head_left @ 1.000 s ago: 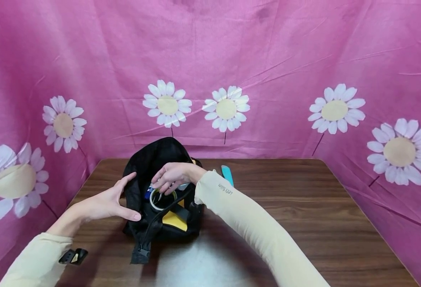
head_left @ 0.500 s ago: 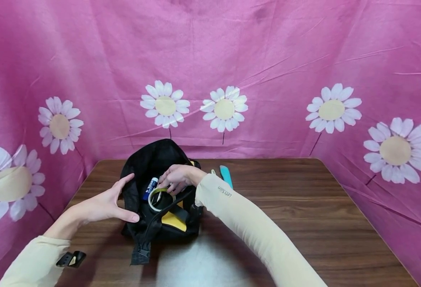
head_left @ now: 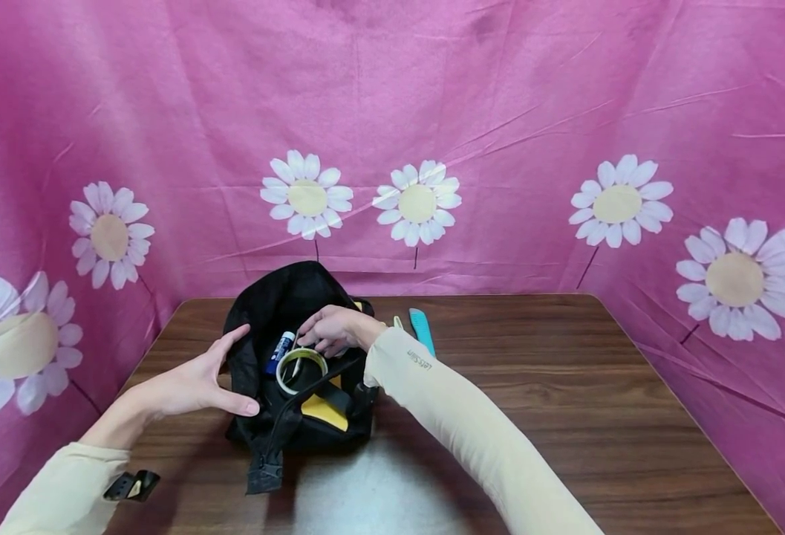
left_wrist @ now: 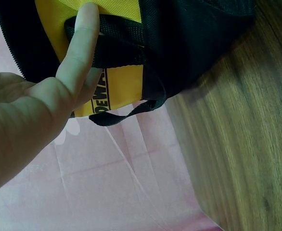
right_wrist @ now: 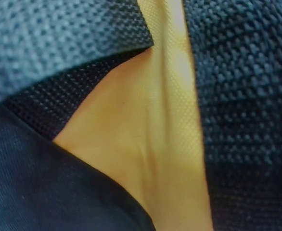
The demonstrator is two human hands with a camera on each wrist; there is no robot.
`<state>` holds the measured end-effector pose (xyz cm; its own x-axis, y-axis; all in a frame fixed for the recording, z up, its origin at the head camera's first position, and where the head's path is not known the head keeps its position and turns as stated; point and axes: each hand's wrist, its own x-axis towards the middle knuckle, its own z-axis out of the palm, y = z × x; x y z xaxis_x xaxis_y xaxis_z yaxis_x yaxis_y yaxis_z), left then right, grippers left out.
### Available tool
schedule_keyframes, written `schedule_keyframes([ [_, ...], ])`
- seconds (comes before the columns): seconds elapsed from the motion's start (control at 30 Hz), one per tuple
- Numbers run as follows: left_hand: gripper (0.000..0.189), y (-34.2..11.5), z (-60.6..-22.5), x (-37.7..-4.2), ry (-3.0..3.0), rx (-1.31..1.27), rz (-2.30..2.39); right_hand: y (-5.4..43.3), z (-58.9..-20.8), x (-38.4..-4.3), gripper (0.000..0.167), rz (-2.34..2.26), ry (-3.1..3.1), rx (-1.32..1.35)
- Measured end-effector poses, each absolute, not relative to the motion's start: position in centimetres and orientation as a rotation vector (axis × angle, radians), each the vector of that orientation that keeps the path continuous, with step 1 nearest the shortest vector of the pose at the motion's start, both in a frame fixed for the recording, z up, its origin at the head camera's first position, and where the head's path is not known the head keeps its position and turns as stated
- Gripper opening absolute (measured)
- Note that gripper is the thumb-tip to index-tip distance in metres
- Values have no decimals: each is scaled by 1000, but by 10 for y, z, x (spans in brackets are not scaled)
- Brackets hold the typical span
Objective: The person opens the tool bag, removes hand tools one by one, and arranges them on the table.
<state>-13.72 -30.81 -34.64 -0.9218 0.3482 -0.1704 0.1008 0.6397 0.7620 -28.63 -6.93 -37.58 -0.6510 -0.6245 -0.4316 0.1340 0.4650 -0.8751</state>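
A black and yellow fabric bag (head_left: 325, 411) stands with its mouth gaping upward at the left of the table. In it, a roll of tape (head_left: 281, 380) leans beside a blue tube with a white cap (head_left: 280, 352). My left hand (head_left: 191, 383) rests on the bag's left side, thumb and fingers spread. In the left wrist view a straight finger lies along the yellow panel (left_wrist: 126, 83), by a black strap. My right hand (head_left: 333, 329) reaches into the mouth from the right, fingers bent downward just above the tape roll; I cannot tell whether it holds anything.
A teal flat handle-like item (head_left: 422, 331) lies on the wooden table (head_left: 539, 401) behind the right forearm, with a small pale item (head_left: 397, 322) beside it. A black strap end (head_left: 265, 472) hangs at the bag's front. Pink flowered cloth (head_left: 512, 111) encloses the table.
My right hand has shifted slightly right inside the bag's mouth, uncovering the blue tube. The tape roll's upper rim shows more fully. My left hand stays at the bag's side.
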Motion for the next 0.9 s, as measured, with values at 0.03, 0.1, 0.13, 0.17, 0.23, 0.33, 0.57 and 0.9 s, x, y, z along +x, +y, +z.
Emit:
schedule_keyframes([
  [0.03, 120, -308, -347, -137, 2561, 360, 1162, -69, -377, -286, 45, -1262, 1948, -402],
  [0.1, 120, -308, -347, -137, 2563, 361, 1162, -69, -381, -285, 46, -1280, 1949, -390],
  [0.13, 120, -308, -347, -137, 2565, 361, 1159, -69, -383, -285, 46, -1290, 1948, -382],
  [0.17, 120, -308, -347, -137, 2568, 361, 1157, -70, -386, -285, 46, -1299, 1947, -374],
  [0.23, 119, -308, -347, -137, 2568, 364, 1158, -70, -391, -284, 45, -1331, 1936, -354],
  [0.33, 119, -308, -347, -137, 2566, 366, 1159, -71, -398, -283, 44, -1378, 1917, -332],
  [0.57, 118, -308, -348, -137, 2564, 378, 1169, -72, -407, -279, 45, -1510, 1834, -337],
  [0.9, 118, -306, -349, -138, 2573, 389, 1151, -79, -416, -277, 44, -1477, 1856, -411],
])
